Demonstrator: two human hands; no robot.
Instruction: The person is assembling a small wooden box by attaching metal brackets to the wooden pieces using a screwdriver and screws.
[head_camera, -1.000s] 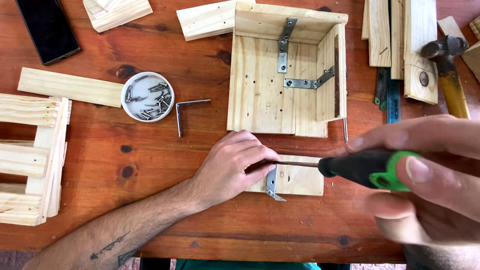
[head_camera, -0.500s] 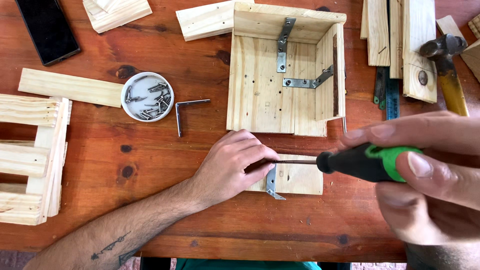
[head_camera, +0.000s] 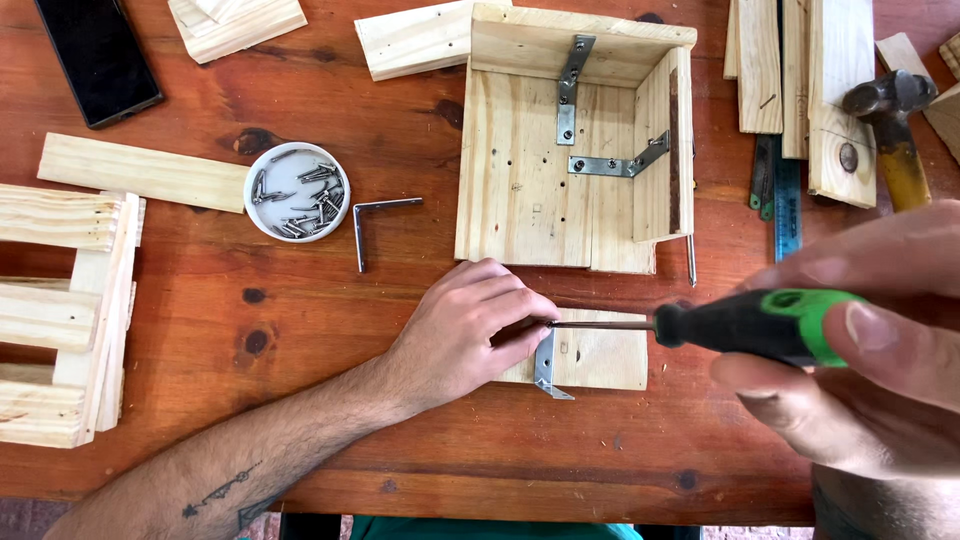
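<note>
My left hand (head_camera: 465, 328) presses down on the left end of a small pine board (head_camera: 600, 358) and pinches at the tip of a screwdriver (head_camera: 745, 325). A metal angle bracket (head_camera: 546, 366) lies against the board's left edge under my fingers. My right hand (head_camera: 865, 345) grips the screwdriver's black and green handle, with its shaft lying level and pointing left at the bracket. Just behind the board stands an open pine box (head_camera: 575, 135) with two brackets screwed inside.
A white dish of screws (head_camera: 297, 191) and a loose angle bracket (head_camera: 377, 222) lie left of the box. A black phone (head_camera: 98, 55), wood offcuts, a slatted pine piece (head_camera: 60, 310), a hammer (head_camera: 895, 135) and a ruler (head_camera: 787, 205) ring the wooden table (head_camera: 300, 330).
My right hand and the screwdriver have shifted slightly to the left toward the bracket. My left hand stays put on the board.
</note>
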